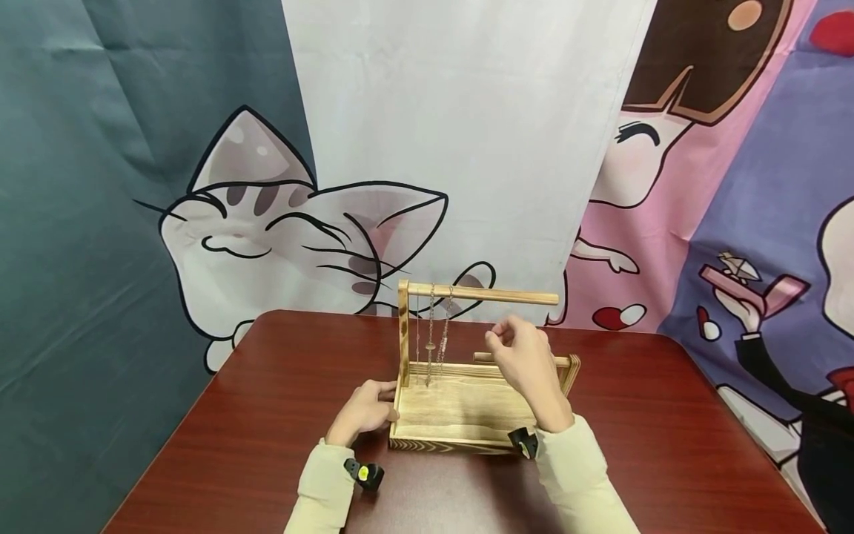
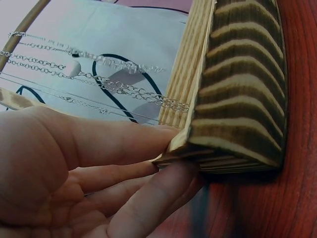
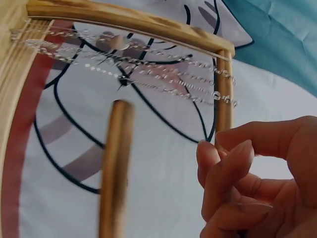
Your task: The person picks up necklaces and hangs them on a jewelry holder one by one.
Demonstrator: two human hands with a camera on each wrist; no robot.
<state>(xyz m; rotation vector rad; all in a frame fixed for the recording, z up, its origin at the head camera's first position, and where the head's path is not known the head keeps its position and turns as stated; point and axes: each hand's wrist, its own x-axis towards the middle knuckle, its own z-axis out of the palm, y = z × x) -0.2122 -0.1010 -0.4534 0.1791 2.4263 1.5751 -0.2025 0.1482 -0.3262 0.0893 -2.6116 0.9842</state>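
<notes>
A wooden jewelry stand (image 1: 467, 408) with a shallow tray base is on the table. Several silver necklaces (image 1: 430, 334) hang from its tall bar near the upright post; one bears a pale round pendant (image 2: 72, 68). My left hand (image 1: 363, 411) holds the tray's left edge, thumb on the inner side and fingers underneath in the left wrist view. My right hand (image 1: 523, 360) is raised before the stand, right of the necklaces and below the tall bar's free end. Its fingers are loosely curled, with nothing visible in them. It partly hides the shorter bar (image 3: 116, 168).
The reddish-brown table (image 1: 267, 445) extends around the stand. Behind it hangs a cloth backdrop (image 1: 467, 133) printed with a cartoon cat and figures. The tall bar (image 1: 494, 295) sticks out to the right with a free end; the lower bar juts left from a right-hand post (image 1: 571, 374).
</notes>
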